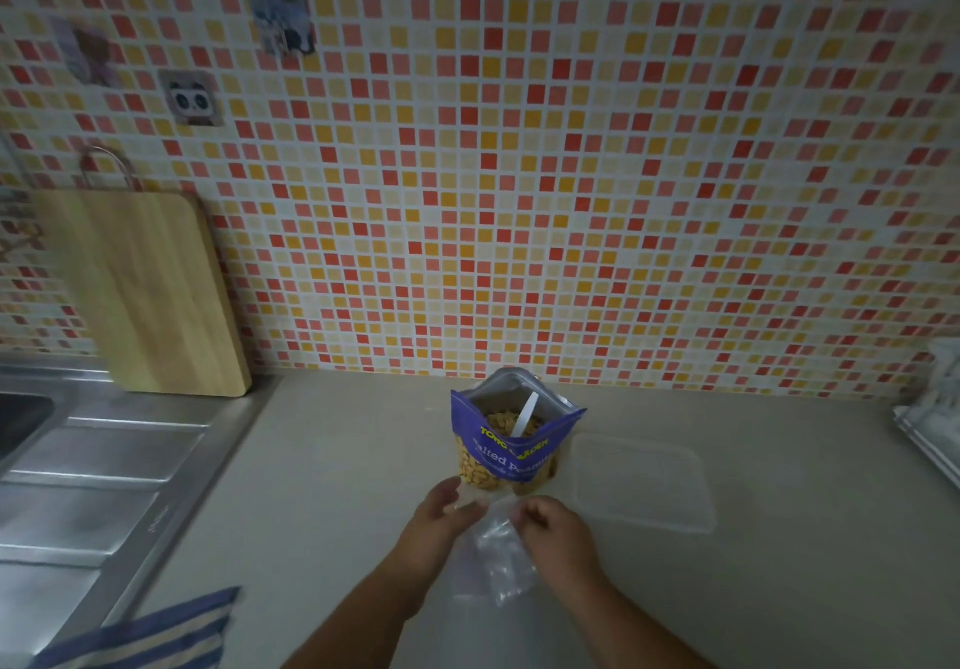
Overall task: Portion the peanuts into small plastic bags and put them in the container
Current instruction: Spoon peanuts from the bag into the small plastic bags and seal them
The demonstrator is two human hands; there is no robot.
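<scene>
Pinching the left edge of the small plastic bag (496, 551), the left hand (441, 517) holds it just in front of the open peanut pouch (511, 452); the right hand (553, 530), fingers curled, pinches its right edge. The clear container (641, 484) lies further right on the counter (322, 460).

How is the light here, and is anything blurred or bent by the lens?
Head view: the light is dim and even, without hard shadows; the wall tiles bend near the edges; the cutting board is smeared; the peanut bag print is readable; the clear small bag, held by the left hand and right hand, barely shows.
</scene>
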